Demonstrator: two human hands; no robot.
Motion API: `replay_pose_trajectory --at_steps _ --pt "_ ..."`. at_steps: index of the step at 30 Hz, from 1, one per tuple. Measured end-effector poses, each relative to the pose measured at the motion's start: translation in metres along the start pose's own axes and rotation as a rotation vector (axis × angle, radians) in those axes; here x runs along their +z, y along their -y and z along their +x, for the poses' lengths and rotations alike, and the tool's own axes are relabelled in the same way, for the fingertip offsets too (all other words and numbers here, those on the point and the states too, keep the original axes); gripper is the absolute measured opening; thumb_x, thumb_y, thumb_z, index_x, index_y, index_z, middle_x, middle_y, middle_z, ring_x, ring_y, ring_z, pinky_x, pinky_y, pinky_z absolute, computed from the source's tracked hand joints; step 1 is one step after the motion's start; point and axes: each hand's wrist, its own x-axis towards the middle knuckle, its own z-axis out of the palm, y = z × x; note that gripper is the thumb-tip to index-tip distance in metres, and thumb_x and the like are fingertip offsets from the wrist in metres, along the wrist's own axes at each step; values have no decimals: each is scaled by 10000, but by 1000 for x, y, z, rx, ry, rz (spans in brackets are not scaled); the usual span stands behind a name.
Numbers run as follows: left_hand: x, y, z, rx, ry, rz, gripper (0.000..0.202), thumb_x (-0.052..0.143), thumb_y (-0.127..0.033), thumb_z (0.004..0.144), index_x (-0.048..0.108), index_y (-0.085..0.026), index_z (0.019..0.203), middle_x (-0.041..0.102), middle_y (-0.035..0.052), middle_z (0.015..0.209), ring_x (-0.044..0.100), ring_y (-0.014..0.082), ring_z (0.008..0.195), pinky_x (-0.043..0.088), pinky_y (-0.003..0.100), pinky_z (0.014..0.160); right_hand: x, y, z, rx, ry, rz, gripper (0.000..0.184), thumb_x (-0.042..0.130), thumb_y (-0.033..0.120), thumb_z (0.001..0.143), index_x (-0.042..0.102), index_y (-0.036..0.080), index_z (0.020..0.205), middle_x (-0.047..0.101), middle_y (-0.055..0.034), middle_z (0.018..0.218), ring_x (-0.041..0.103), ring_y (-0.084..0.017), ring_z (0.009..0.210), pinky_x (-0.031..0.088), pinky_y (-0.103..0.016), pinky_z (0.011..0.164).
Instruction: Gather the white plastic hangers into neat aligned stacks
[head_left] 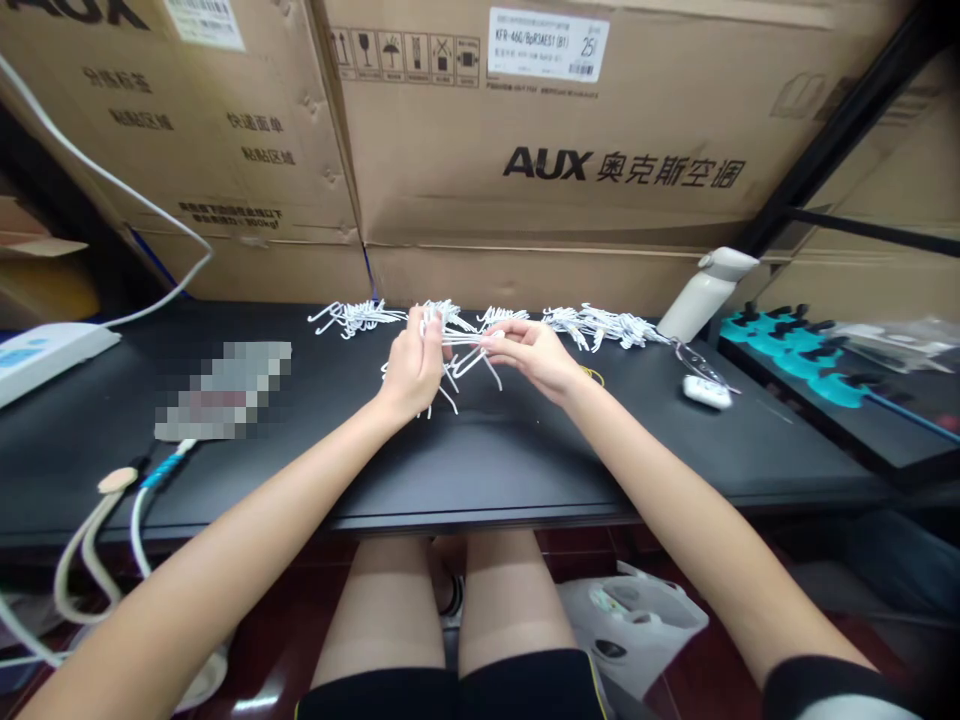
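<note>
My left hand point(415, 368) is closed around a bunch of thin white wire-like strands point(463, 341), some with bent ends that splay out below the fingers. From the other side, my right hand point(532, 355) pinches the same strands near their ends. Behind my hands lie several more bundles of white strands, one at the left point(358, 318) and a larger one at the right point(604, 326). A yellow loop point(592, 375) shows on the table just beyond my right wrist. The strands inside my left palm are hidden.
The black table point(480, 470) backs onto AUX cartons point(540, 215). A white bottle point(705, 295), scissors point(701, 362) and a small white case point(706, 392) are at the right, near a turquoise rack point(802, 355). A phone-like slab point(225, 390) and a power strip point(56, 358) are at the left.
</note>
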Motion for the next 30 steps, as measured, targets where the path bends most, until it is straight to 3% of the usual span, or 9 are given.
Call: replay_pose_trajectory --at_steps 9,11,13,15,17,19,22,25,30 --pt "-2 7 1 20 -129 -48 416 192 -492 985 480 -194 1002 571 16 687 521 155 590 439 337 693 -2 0 5 1 -159 84 269 728 415 736 657 183 853 695 -23 801 664 -122 734 543 -236 667" --pt "-3 11 -2 148 -171 -12 417 196 -504 973 474 -199 1027 581 30 716 542 176 640 452 377 756 -2 -1 6 -3 -206 87 277 717 429 748 652 182 856 693 -26 804 652 -118 707 540 -233 636" --pt "-2 12 -6 432 -224 70 477 207 -589 926 494 -210 977 594 49 762 568 206 728 424 450 901 -4 -2 8 -15 -273 93 278 699 437 761 647 183 860 694 -33 814 638 -115 690 533 -223 605" --pt "0 9 -10 604 -91 114 451 221 -559 917 505 -213 969 596 49 753 575 218 739 415 479 931 -8 -4 11 -41 -338 87 277 669 447 779 644 188 873 694 -36 825 629 -114 690 526 -214 587" --pt "5 3 -13 660 187 139 386 290 -503 910 525 -201 961 599 68 760 580 219 733 465 426 809 -13 -6 13 -65 -391 57 289 645 464 785 639 196 893 689 -34 836 619 -111 679 519 -210 574" --pt "9 -5 -17 592 384 123 325 322 -423 920 528 -179 982 605 82 779 587 212 733 475 367 744 -19 -7 15 -84 -433 5 314 641 484 773 635 201 910 681 -29 838 598 -105 647 508 -208 553" --pt "14 -11 -19 462 491 94 282 311 -358 945 502 -169 1028 618 82 816 592 193 707 460 320 690 -24 -7 15 -152 -458 -92 341 642 503 755 637 201 912 670 -24 828 547 -97 590 484 -213 523" --pt "14 -10 -18 256 512 32 289 259 -370 979 467 -180 1046 592 25 699 567 172 600 436 302 641 -21 -5 13 -224 -420 -191 339 633 503 763 649 196 904 658 -25 797 511 -102 558 463 -234 516" --pt "12 -3 -12 5 424 -115 295 234 -430 987 427 -211 946 532 -21 599 566 172 547 434 309 628 -12 -1 3 -328 -371 -460 288 605 456 804 676 180 853 618 -22 710 489 -129 580 418 -257 558"
